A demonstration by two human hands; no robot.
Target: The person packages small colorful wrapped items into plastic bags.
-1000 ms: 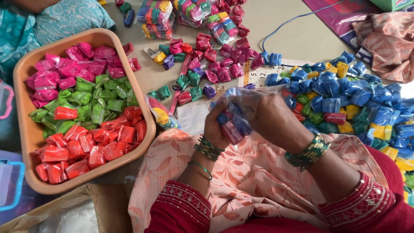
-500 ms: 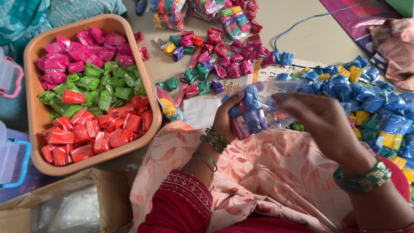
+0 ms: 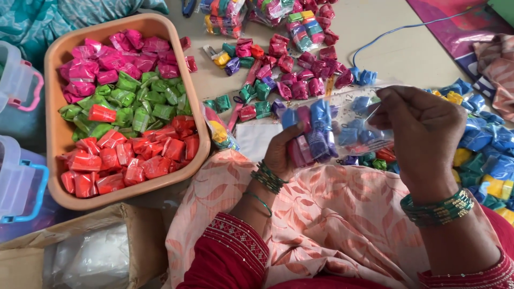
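Clear bag [image 3: 332,131] of packets sits propped in the left hand [image 3: 281,155], fingers closed underneath; right hand [image 3: 423,134] pinches its mouth, holding it open.

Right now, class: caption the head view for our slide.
Both hands hold a clear bag of wrapped packets beside a tub of packets.

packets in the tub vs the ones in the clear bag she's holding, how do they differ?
The tub packets lie loose and open to the air, sorted in pink, green and red bands; the bag packets are bunched inside clear plastic, mostly blue and purple with some pink. The tub rests on the floor; the bag is held up between the left hand and right hand. Both are small shiny foil-wrapped packets.
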